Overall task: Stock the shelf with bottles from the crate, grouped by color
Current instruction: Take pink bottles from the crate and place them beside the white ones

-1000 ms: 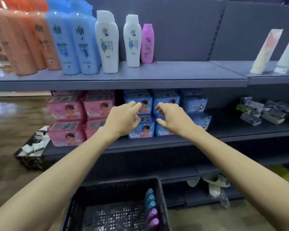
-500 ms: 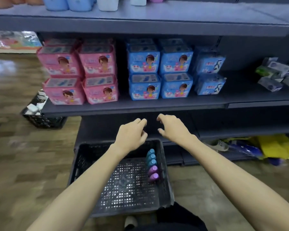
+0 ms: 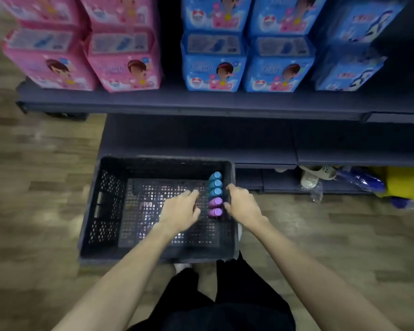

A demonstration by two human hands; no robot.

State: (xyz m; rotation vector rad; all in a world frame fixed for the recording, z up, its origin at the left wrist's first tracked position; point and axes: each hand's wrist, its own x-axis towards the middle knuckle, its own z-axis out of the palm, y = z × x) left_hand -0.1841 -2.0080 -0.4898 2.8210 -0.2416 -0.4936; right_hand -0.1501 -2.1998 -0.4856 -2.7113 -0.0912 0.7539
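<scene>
Black crate (image 3: 105,211): five upright bottles (image 3: 215,194) at 3 o'clock; left hand (image 3: 181,210), right hand (image 3: 243,204) loose-fingered, empty; crowded row may topple.

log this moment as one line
phase: reach | left hand: empty | right hand: empty | crate: blue bottles, purple bottles

Both bare forearms extend forward from the lower frame edge, converging toward 12 o'clock. Left hand (image 3: 179,210): palm down, fingers loosely curled and pointing toward 1 o'clock, nothing held. Right hand (image 3: 243,205): palm down, fingers bent, tips pointing toward 11 o'clock, thumb on the inner side; no grip on anything visible. Hands near each other, not touching. Dark-clothed legs below, between the arms.
</scene>
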